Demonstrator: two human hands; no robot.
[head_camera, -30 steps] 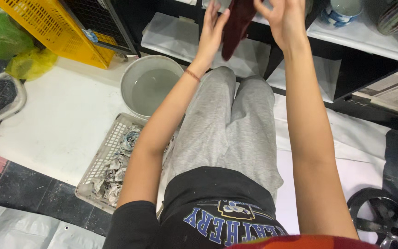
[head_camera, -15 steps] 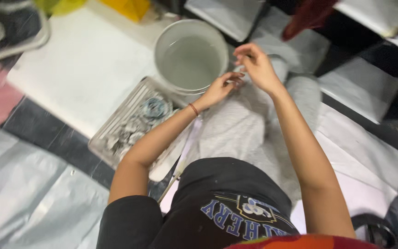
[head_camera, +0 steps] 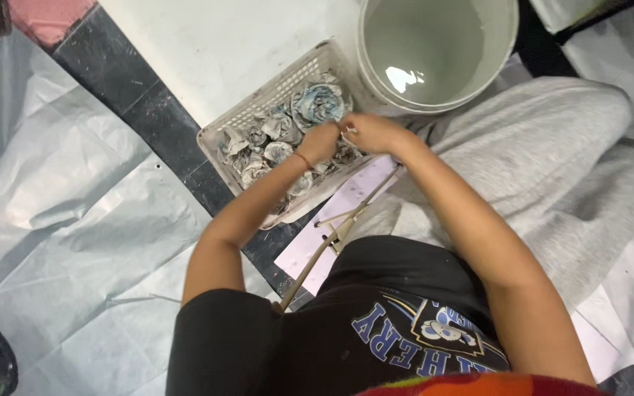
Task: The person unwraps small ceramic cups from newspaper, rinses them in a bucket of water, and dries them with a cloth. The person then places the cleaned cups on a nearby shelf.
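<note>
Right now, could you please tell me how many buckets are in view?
1: a pale round bucket holding cloudy water, at the top of the picture, just right of the slatted basket and beside the grey-trousered knee.

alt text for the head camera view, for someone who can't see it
Both hands, left hand and right hand, meet over a pale plastic basket of crumpled grey-white pieces. A white bucket of cloudy water stands beside it.
</note>
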